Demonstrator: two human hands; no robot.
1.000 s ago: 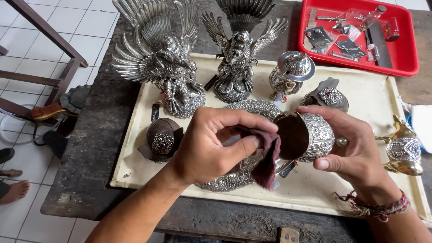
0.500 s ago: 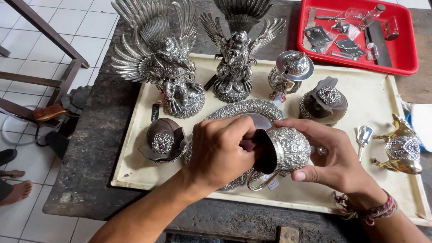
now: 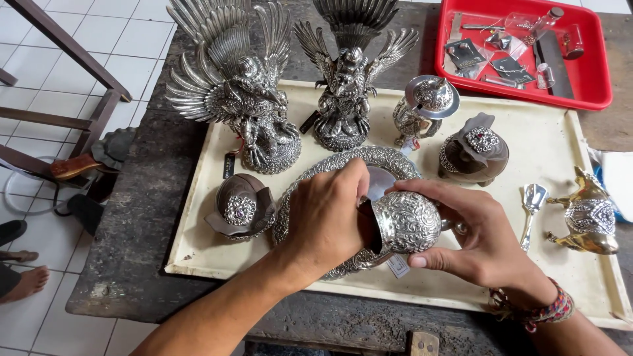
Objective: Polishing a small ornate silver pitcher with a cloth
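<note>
At frame centre, the left hand (image 3: 326, 217) curls closed at the mouth of an embossed silver pot (image 3: 407, 222), tipped sideways over an ornate silver tray (image 3: 310, 181). The right hand (image 3: 478, 240) grips the pot. Upper right, a red plastic tray (image 3: 587, 72) holds small tools and vials.

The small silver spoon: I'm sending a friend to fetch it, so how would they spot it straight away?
Start at the cream tray on the dark wooden table. Go to its right side, between the brown jewelled lidded pot and the gold and silver elephant figure. The small silver spoon lies flat there, the only plain, slim utensil among ornate pieces.
</note>
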